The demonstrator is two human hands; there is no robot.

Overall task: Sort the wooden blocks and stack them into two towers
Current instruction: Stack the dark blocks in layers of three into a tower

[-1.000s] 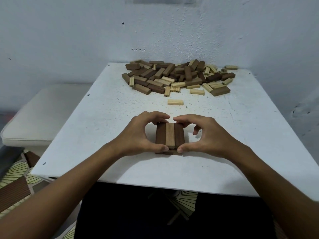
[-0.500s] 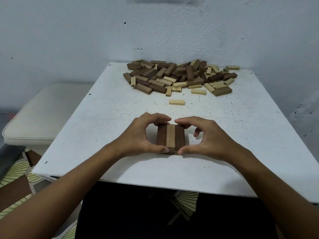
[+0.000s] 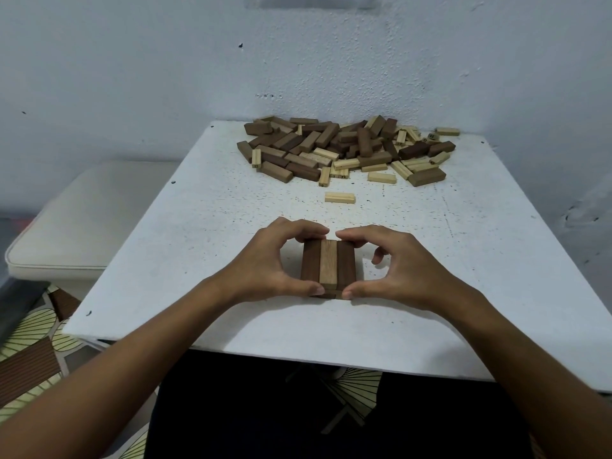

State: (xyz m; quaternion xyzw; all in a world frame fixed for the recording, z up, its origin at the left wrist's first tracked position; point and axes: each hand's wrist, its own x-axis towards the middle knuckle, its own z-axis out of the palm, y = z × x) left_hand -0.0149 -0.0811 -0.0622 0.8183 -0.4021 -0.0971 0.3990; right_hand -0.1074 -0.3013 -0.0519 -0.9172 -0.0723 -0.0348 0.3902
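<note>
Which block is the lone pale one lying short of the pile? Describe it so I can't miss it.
Start at the white table, whose far edge holds the heap of blocks. Come toward the two hands squaring a three-block layer. The single pale block lies flat and crosswise in the bare gap between, touching nothing.

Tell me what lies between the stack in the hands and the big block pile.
Head view: one pale block lies alone on the white table; otherwise bare.

Block stack [image 3: 328,268] at frame centre on table [image 3: 198,260], loose pile [image 3: 347,149] at upper centre.
Left hand [image 3: 268,263] touches stack's left side, right hand [image 3: 397,263] its right; single block [image 3: 340,197] lies between stack and pile; cushion [image 3: 76,220] at left of table.
</note>
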